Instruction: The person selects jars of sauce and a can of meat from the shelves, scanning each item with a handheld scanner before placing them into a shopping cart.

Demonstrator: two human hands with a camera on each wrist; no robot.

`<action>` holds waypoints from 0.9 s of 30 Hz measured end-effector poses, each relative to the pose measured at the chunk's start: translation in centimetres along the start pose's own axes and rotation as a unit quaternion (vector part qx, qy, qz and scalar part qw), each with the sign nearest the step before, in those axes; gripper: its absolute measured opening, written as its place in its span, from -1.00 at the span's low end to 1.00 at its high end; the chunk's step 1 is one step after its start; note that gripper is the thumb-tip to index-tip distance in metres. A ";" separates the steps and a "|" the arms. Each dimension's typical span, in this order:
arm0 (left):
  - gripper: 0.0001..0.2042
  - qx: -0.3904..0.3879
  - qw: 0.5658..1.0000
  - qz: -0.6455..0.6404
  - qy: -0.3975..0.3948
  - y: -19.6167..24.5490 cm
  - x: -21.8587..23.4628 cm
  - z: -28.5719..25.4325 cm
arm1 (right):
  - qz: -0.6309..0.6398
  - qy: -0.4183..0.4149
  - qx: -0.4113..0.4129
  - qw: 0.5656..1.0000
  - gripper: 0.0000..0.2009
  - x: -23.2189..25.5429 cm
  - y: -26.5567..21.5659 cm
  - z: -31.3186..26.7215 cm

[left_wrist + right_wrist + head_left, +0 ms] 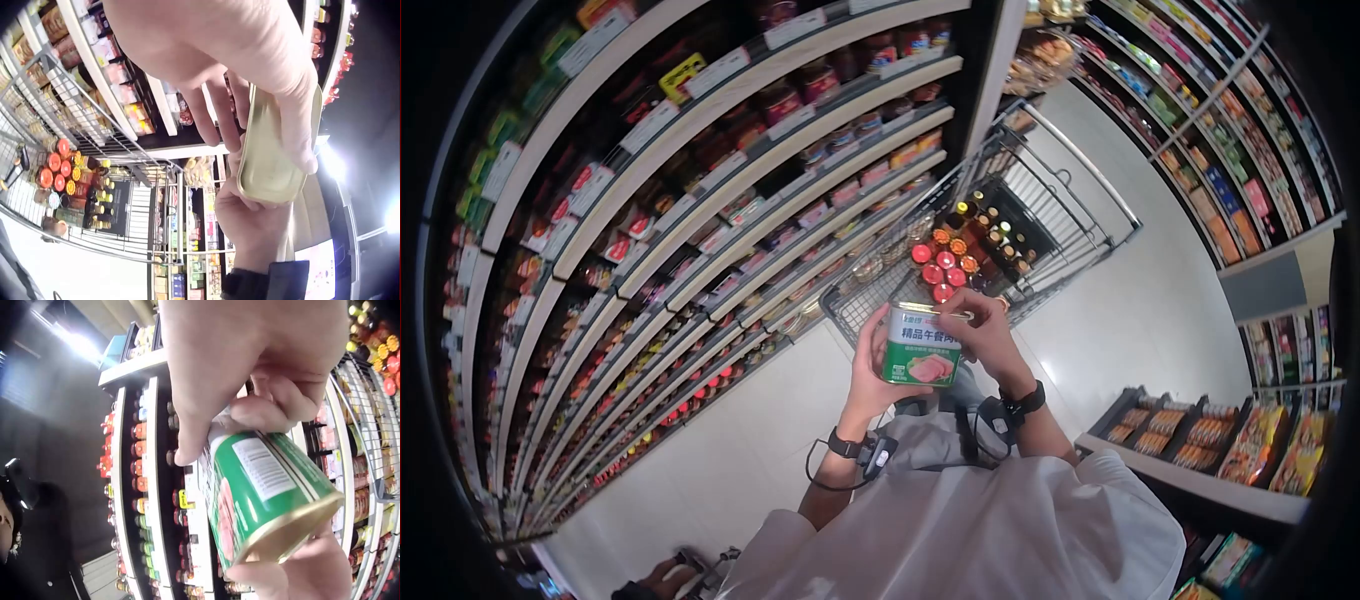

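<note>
A green and white can of luncheon meat [922, 345] is held up in front of the body, its printed label facing the head camera. My left hand [870, 365] grips it along the left side. In the left wrist view, the left thumb [297, 131] lies across the can's bare gold-coloured end [269, 169]. My right hand [990, 335] pinches the can's upper right part. From the right wrist, the right hand [250, 369] has its thumb on one side of the can [269, 494] and curled fingers on the other, beside a white barcode panel.
A wire shopping cart [1090, 170] stands just ahead, with red-capped jars [945, 260], bottles and a black crate [1025, 215] inside. Long shelves [730, 160] of jars and packs line the left. At right, a low shelf [1200, 470] carries packaged goods. Another person's hand [665, 578] shows at bottom left.
</note>
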State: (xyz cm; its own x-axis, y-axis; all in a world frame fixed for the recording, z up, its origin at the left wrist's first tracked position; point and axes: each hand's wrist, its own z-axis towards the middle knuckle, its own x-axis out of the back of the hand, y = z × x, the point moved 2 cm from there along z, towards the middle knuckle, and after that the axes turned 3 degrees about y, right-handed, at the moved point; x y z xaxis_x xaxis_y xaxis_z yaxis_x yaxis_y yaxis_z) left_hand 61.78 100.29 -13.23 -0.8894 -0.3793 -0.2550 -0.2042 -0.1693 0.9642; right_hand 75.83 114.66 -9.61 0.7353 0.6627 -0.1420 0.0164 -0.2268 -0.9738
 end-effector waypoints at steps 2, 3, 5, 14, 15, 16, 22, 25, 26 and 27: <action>0.26 0.024 0.999 -0.014 -0.020 -0.4 -1.1 -0.4 | 0.004 0.013 -0.034 0.999 -0.78 0.8 -0.6 -2.0; 0.27 0.032 0.999 -0.029 -0.021 -0.6 -1.5 -0.7 | 0.028 0.009 -0.031 0.999 -0.76 1.2 -0.1 -2.6; 0.28 0.045 0.997 -0.054 -0.015 -0.7 -2.4 -1.3 | 0.073 -0.007 -0.022 0.997 -0.73 2.1 0.7 -3.6; 0.18 0.026 0.999 -0.018 -0.028 0.2 -2.8 -2.5 | 0.124 0.039 -0.042 0.991 -0.66 1.5 2.5 -5.8; 0.18 0.032 0.999 -0.020 -0.021 0.4 -2.9 -2.6 | 0.123 0.042 -0.043 0.991 -0.66 1.5 2.1 -5.8; 0.18 0.027 0.999 -0.015 -0.019 0.5 -3.0 -2.7 | 0.121 0.045 -0.043 0.991 -0.66 1.4 1.8 -5.8; 0.21 0.005 1.000 0.010 -0.010 0.9 -3.3 -3.4 | 0.111 0.012 -0.025 0.993 -0.65 1.6 1.7 -6.3; 0.21 0.002 1.000 0.014 -0.003 1.0 -3.3 -3.7 | 0.113 0.021 -0.020 0.993 -0.65 1.3 1.9 -6.6; 0.22 0.007 1.000 0.006 0.003 1.1 -3.4 -3.8 | 0.117 0.018 -0.025 0.993 -0.65 1.4 1.8 -6.6; 0.22 0.012 1.000 -0.001 0.009 1.4 -3.5 -3.9 | 0.122 0.014 -0.029 0.992 -0.64 1.3 1.7 -6.6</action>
State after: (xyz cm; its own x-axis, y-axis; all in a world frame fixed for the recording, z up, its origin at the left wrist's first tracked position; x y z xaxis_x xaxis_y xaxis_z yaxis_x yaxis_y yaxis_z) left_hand 66.25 97.81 -11.31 -0.8812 -0.3960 -0.2583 -0.2161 -0.1486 0.9650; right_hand 81.32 110.41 -10.28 0.7413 0.5630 -0.3654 -0.1251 -0.4190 -0.8993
